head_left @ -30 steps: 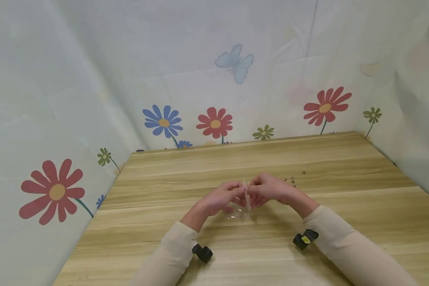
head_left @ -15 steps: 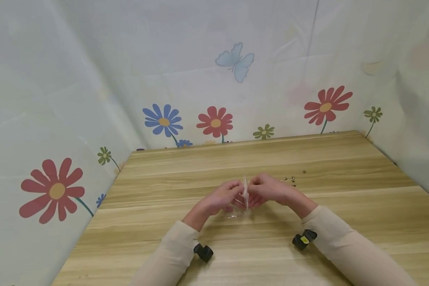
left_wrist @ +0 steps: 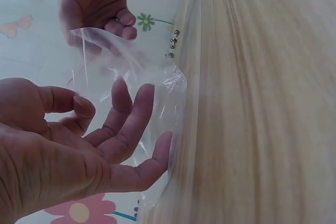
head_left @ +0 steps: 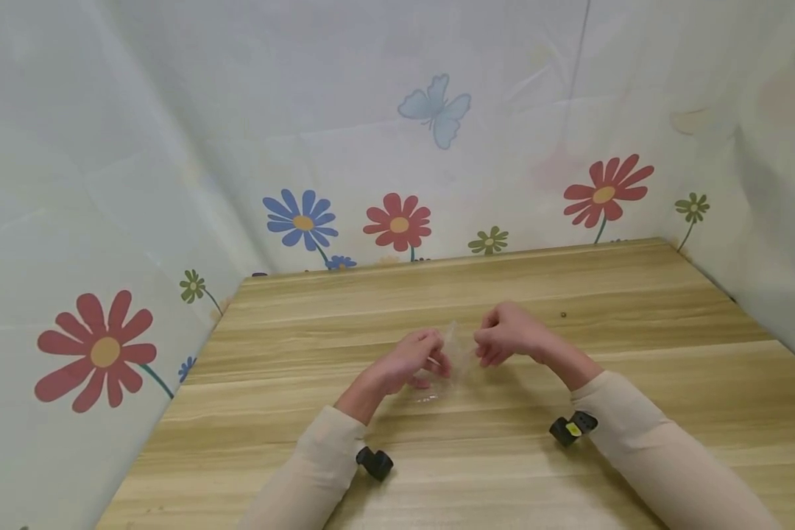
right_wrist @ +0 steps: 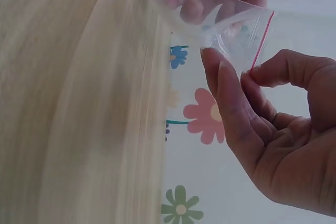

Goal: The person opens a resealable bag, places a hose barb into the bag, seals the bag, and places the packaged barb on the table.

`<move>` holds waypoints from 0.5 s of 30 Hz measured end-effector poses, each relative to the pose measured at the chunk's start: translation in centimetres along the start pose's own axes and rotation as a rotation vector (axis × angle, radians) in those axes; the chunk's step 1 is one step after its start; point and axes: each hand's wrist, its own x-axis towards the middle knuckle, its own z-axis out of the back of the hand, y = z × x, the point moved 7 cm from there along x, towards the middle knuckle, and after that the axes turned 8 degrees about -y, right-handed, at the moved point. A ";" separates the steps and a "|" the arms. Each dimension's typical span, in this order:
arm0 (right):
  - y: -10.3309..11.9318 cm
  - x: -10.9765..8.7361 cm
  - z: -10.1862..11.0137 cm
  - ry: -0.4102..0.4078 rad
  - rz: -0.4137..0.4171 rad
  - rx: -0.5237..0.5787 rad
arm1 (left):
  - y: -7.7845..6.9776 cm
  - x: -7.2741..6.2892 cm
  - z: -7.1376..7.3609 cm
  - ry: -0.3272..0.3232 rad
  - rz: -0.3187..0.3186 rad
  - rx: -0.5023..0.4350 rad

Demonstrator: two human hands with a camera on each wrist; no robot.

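Note:
A clear plastic zip bag hangs between the two hands above the wooden table. My left hand pinches one edge of it between thumb and index finger, while its other fingers spread behind the film in the left wrist view. The right hand pinches the bag's mouth by its red zip line, thumb against index finger. Seen from the left wrist, the bag is wide and see-through, its film creased and shiny. No contents show inside it.
Several small metal pieces lie on the table beyond the bag; in the head view the right hand hides most, and one piece shows. A flower-printed curtain rises behind the table.
The right hand has moved right and slightly away from the left hand, drawing the bag's mouth wider. It now covers most of the small metal pieces. The left hand has barely moved.

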 end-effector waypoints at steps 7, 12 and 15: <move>0.8 -0.2 -0.4 -0.011 0.090 -0.029 | 0.0 -0.2 -0.3 0.083 -0.027 0.039; 1.4 -0.5 -0.7 0.016 0.147 -0.104 | -0.6 -0.9 -1.2 0.177 -0.129 0.156; 1.7 -0.8 -0.8 0.043 0.172 -0.129 | -0.9 -1.2 -1.6 0.196 -0.178 0.206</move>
